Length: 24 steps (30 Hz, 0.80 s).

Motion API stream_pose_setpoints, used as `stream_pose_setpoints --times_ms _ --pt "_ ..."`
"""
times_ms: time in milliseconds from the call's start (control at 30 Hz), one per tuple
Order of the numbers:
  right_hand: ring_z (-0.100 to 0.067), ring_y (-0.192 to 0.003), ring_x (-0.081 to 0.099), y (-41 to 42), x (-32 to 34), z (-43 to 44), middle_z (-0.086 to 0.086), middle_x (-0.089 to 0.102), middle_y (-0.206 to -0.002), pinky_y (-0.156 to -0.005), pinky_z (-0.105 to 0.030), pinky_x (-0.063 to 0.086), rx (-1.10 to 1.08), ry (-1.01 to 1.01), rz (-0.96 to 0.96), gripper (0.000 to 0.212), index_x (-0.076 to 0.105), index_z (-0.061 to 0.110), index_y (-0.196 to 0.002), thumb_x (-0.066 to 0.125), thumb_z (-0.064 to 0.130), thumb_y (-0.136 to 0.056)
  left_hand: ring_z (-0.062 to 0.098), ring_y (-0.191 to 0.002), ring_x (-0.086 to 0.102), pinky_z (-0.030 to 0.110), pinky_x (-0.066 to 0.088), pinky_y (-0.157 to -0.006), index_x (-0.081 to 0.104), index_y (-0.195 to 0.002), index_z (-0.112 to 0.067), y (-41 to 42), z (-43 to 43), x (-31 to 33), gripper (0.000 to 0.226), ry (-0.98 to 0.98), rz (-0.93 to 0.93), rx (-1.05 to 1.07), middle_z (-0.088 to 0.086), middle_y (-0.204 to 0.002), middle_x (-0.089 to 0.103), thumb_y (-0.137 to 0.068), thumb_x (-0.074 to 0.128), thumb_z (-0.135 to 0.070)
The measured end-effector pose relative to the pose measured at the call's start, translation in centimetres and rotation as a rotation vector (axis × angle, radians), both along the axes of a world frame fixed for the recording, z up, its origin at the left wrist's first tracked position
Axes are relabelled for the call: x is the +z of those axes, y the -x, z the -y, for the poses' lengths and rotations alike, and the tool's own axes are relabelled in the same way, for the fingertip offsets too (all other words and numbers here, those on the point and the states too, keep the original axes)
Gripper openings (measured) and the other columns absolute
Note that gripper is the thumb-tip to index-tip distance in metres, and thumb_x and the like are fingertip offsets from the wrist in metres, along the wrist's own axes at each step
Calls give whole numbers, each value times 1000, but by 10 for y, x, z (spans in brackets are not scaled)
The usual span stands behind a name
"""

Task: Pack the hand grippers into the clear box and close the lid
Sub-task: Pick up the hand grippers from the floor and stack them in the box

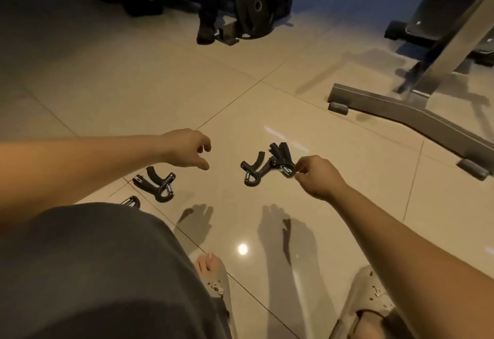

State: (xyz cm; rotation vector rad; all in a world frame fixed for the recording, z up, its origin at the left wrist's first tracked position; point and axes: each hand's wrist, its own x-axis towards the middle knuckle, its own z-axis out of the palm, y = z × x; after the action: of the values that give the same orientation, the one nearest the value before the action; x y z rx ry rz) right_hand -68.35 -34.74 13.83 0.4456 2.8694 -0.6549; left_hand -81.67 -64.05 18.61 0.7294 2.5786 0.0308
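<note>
Gathering looks to be the step in hand: the hand grippers (pixel 256 167) lie on the floor tiles (pixel 294 114), none packed, and no clear box is in sight. At the tangled cluster's 3 o'clock, the right hand (pixel 318 178) pinches one gripper's steel ring (pixel 287 170). The left hand (pixel 187 148) hovers at 9 o'clock, fingers loosely curled, holding nothing; another gripper (pixel 157 183) lies at its 7 o'clock. Next, I'd judge, the pinched one must lift free of its neighbours.

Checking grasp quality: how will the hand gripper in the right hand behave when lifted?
Probably stiff: the hand gripper has splayed handles. Pinched at its metal ring by the right hand, it may swing. Likely slides on the glossy floor.
</note>
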Motion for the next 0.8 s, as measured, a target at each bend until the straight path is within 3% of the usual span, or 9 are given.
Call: stream_pose_setpoints --times_ms 133,300,433,500,567,667,800 --pt "-34 -103 63 61 -37 -29 -10 67 -117 -85 -44 55 66 -63 61 33 69 18 -119 52 11 -91 18 -119 57 31 47 -91 52 -140 -24 50 -35 -59 63 -2 15 -93 -2 -137 58 -86 70 -51" --pt "-36 -121 55 138 -97 -52 -13 47 -141 -97 -44 49 198 -74 185 49 56 22 -140 52 7 -93 22 -124 54 35 46 -98 46 -146 -28 91 -86 -145 75 -47 109 -158 -2 -138 51 -82 73 -53" --pt "-40 -140 37 185 -146 -61 -14 20 -161 -114 -44 35 273 -15 313 60 40 27 -153 46 8 -96 26 -137 42 29 38 -105 37 -153 -30 104 -119 -202 88 -118 195 -172 6 -154 35 -78 77 -52" --pt "-41 -142 30 198 -165 -69 -13 18 -163 -116 -47 32 295 -45 324 60 39 31 -153 44 11 -96 27 -137 40 31 38 -108 35 -154 -33 102 -133 -221 92 -144 204 -176 8 -155 33 -75 77 -56" --pt "-37 -138 30 202 -173 -76 -10 25 -160 -110 -50 38 307 -115 298 61 40 33 -152 44 11 -95 26 -121 49 37 46 -100 44 -147 -32 97 -139 -232 86 -126 151 -217 6 -138 47 -73 74 -63" --pt "-33 -125 40 192 -171 -85 -8 45 -141 -88 -44 47 335 -281 263 57 44 28 -148 49 13 -93 22 -105 51 40 49 -88 57 -132 -29 84 -134 -239 71 -130 136 -206 3 -113 53 -72 72 -65" --pt "-33 -107 55 165 -174 -107 -8 55 -120 -73 -37 44 268 -348 329 32 63 15 -116 53 9 -86 18 -82 60 37 52 -73 63 -100 -26 65 -121 -235 52 -216 199 -34 -7 -86 60 -70 73 -67"
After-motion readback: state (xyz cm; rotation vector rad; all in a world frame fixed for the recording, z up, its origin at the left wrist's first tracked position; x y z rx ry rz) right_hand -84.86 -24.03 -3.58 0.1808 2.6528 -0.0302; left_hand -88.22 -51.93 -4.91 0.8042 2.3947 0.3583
